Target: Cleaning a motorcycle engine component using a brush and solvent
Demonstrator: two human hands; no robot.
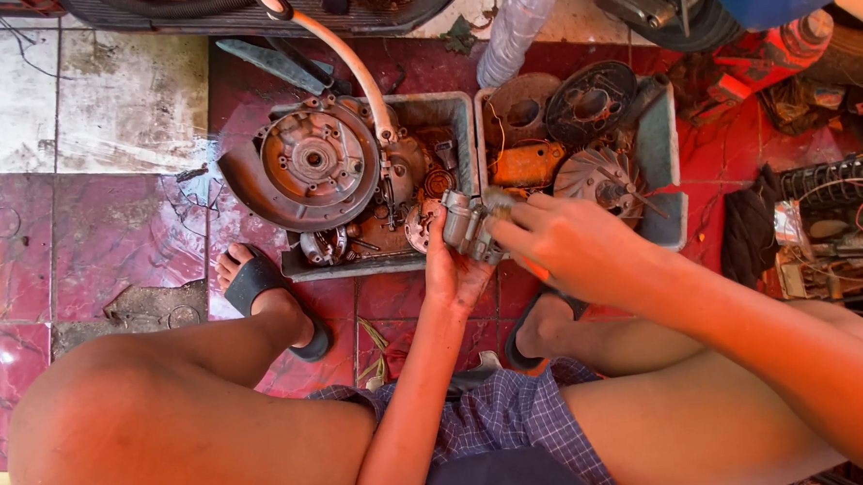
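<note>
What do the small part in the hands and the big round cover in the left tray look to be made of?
The small part, held in the left hand with the right hand on it, looks like dull grey cast metal, probably aluminium, judging by its matte blocky faces. The round cover in the left tray also looks like cast metal, brownish with grime or rust, with ribs and bolt holes.

2 grey trays (465, 110) sit side by side on the red tiled floor (112, 247). The left one carries a round engine cover (310, 162) with a curved hose (351, 57) over it; the right one shows a finned fan wheel (598, 177) and an orange part (528, 163). A clear plastic bottle (516, 25) lies just behind them.
</note>
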